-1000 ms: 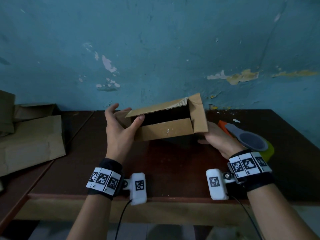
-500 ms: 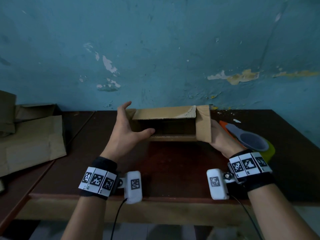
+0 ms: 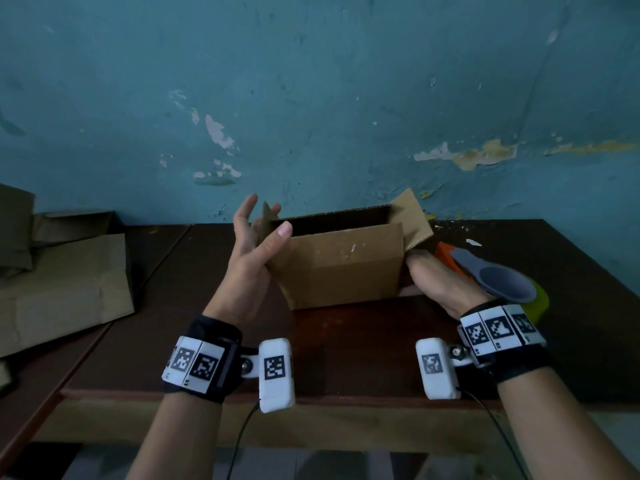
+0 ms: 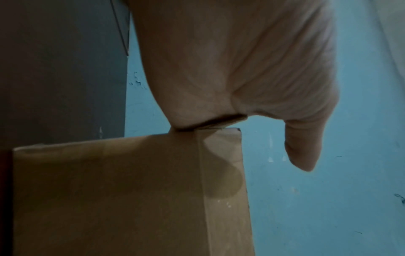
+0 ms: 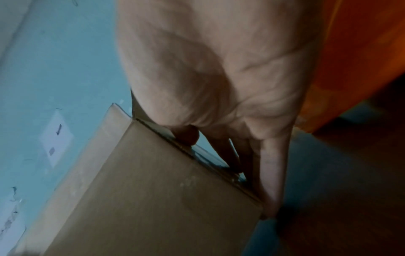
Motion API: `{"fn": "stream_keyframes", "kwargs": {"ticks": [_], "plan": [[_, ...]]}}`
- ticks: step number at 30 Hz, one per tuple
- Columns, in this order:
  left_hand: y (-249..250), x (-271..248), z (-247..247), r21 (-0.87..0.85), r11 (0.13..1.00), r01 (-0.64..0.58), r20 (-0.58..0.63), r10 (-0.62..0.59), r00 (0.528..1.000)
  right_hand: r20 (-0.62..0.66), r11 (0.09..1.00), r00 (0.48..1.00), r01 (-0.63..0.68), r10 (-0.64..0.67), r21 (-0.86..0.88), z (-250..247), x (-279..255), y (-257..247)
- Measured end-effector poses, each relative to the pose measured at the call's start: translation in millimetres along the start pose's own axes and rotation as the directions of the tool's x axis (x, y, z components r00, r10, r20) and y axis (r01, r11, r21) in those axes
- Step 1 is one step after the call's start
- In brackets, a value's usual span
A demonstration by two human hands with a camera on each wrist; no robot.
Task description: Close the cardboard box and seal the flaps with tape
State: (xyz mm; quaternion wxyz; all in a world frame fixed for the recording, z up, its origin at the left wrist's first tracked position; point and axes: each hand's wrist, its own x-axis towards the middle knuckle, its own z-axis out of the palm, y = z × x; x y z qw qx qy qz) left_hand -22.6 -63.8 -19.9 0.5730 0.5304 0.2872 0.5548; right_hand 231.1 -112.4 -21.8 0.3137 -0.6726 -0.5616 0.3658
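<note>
A small brown cardboard box (image 3: 343,265) hangs tilted just above the dark table (image 3: 346,344), its top open and dark inside. The right end flap (image 3: 412,220) sticks up and outward, and the left end flap (image 3: 266,218) stands against my left hand (image 3: 258,237). That palm presses the box's left end (image 4: 109,190) with fingers straight up and the thumb by the front rim. My right hand (image 3: 433,282) grips the lower right end (image 5: 153,190), thumb on the side, fingers under it. An orange and grey tape dispenser (image 3: 495,282) lies behind the right hand.
Flattened cardboard pieces (image 3: 62,289) lie on the left part of the table. A peeling blue wall (image 3: 346,116) rises right behind the box. The table's front edge (image 3: 311,396) runs below my wrists.
The box has turned from its opening facing me to its front wall facing me and its opening upward. My left hand slid from the front edge to the left end.
</note>
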Motion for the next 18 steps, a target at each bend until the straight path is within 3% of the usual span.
{"fn": "stream_keyframes", "kwargs": {"ticks": [4,11,18], "plan": [[-3.5,1.5,1.0,0.001,1.000,0.021,-0.051,-0.021,0.998,0.026,1.000,0.999,-0.018,0.018,0.014,0.7,1.3,2.3],[-8.0,4.6,-1.1,0.000,0.999,0.034,-0.061,-0.034,0.998,0.027,0.975,0.999,-0.032,0.027,0.218,3.2,1.8,4.0],[-8.5,4.7,4.3,-0.195,0.981,0.024,-0.158,-0.055,0.986,-0.039,0.968,0.999,-0.005,0.016,0.252,-0.6,7.8,12.8]]}}
